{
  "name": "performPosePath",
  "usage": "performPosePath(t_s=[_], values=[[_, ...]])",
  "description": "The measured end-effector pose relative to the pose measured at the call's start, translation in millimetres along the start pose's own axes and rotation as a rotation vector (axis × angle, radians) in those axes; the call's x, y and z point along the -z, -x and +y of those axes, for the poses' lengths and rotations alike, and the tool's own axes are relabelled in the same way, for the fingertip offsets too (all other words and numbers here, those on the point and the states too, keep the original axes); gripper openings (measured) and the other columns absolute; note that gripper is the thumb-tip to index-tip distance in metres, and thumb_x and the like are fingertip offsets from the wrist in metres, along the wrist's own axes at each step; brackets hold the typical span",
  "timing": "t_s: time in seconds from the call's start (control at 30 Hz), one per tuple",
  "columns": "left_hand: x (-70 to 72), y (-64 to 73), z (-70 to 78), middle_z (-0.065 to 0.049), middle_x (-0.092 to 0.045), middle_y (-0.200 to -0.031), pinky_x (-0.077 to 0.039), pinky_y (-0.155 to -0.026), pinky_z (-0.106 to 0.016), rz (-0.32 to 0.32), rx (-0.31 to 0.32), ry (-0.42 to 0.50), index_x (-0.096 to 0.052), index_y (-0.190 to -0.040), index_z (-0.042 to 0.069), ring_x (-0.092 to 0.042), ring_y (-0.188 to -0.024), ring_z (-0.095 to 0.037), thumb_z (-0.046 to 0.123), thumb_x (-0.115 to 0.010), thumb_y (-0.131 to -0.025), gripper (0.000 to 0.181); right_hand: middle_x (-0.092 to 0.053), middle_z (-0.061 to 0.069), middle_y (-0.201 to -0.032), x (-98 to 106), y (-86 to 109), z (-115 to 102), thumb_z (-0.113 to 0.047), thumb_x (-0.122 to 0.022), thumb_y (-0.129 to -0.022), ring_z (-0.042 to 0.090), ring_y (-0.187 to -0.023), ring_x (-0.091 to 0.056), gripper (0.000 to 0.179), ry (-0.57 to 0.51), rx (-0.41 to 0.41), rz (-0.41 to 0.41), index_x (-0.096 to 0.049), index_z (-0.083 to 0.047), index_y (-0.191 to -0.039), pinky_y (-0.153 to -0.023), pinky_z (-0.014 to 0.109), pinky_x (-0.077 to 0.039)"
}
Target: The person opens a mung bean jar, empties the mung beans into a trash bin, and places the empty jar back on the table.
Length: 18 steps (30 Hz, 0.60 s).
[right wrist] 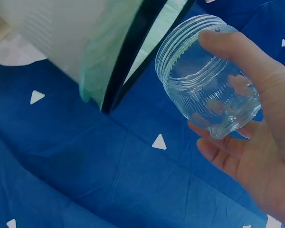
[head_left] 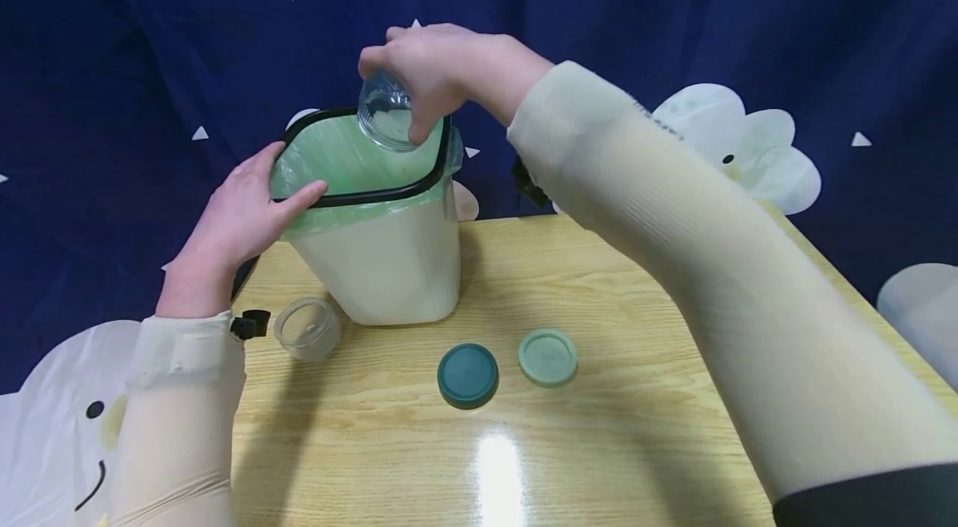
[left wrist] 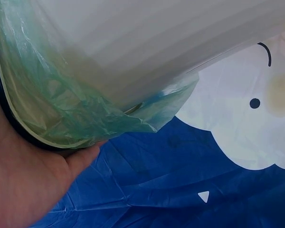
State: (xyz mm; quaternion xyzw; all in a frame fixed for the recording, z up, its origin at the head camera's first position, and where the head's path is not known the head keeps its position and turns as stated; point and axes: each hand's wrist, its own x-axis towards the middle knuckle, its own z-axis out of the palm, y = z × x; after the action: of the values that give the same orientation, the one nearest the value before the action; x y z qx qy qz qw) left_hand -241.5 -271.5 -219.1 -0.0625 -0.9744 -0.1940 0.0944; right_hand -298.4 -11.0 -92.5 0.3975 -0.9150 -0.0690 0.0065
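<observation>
A white trash bin (head_left: 382,265) with a black rim (head_left: 374,196) and a light green bag (head_left: 340,149) lining it stands at the back left of the table. My left hand (head_left: 243,207) grips the rim at its left corner, thumb lying along the front edge. Above the bin's far right side, my right hand (head_left: 437,66) holds a clear glass jar (head_left: 383,107). That jar is tilted, its threaded mouth (right wrist: 178,50) facing the bin in the right wrist view. No lid is on it, and the fingers wrap round its lower body.
Beside the bin's base sits a second clear glass jar (head_left: 308,329), without a lid. A dark teal lid (head_left: 467,375) and a pale green lid (head_left: 548,357) lie flat on the wooden table (head_left: 599,427). Behind hangs a dark blue curtain (head_left: 599,3) with white clouds and triangles.
</observation>
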Motion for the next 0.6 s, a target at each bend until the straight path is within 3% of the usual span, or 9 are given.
performPosePath(t_s=[0.23,0.47,0.6], values=[[2.0,0.2,1.3,-0.027,-0.021,-0.154,-0.019,-0.110,-0.060,0.010,-0.008,-0.001,-0.013,-0.154,0.002,-0.020,-0.140,-0.044,0.066,-0.048,-0.090,0.097,-0.037,0.012,-0.142,-1.9,0.4,3.2,-0.034,-0.080,-0.077,0.029,-0.121,-0.048,0.090,-0.028,-0.044,0.116,-0.029,-0.027,-0.152,-0.100,0.044,-0.042],[1.8,0.4,1.7,-0.027,-0.020,-0.155,-0.018,-0.110,-0.060,0.003,-0.010,0.004,-0.013,-0.154,0.002,-0.020,-0.140,-0.044,0.066,-0.047,-0.090,0.097,-0.039,0.016,-0.141,-7.9,-1.9,1.9,-0.032,-0.082,-0.076,0.033,-0.120,-0.047,0.089,-0.019,-0.013,0.001,-0.034,-0.023,-0.150,-0.100,0.048,-0.043],[-0.1,2.2,0.0,-0.027,-0.020,-0.155,-0.019,-0.110,-0.060,0.004,-0.008,0.004,-0.013,-0.154,0.001,-0.020,-0.140,-0.044,0.066,-0.047,-0.091,0.097,-0.040,0.015,-0.140,-11.6,-1.9,2.9,-0.032,-0.081,-0.076,0.032,-0.118,-0.048,0.087,-0.024,-0.021,0.002,-0.034,-0.023,-0.149,-0.099,0.047,-0.043]])
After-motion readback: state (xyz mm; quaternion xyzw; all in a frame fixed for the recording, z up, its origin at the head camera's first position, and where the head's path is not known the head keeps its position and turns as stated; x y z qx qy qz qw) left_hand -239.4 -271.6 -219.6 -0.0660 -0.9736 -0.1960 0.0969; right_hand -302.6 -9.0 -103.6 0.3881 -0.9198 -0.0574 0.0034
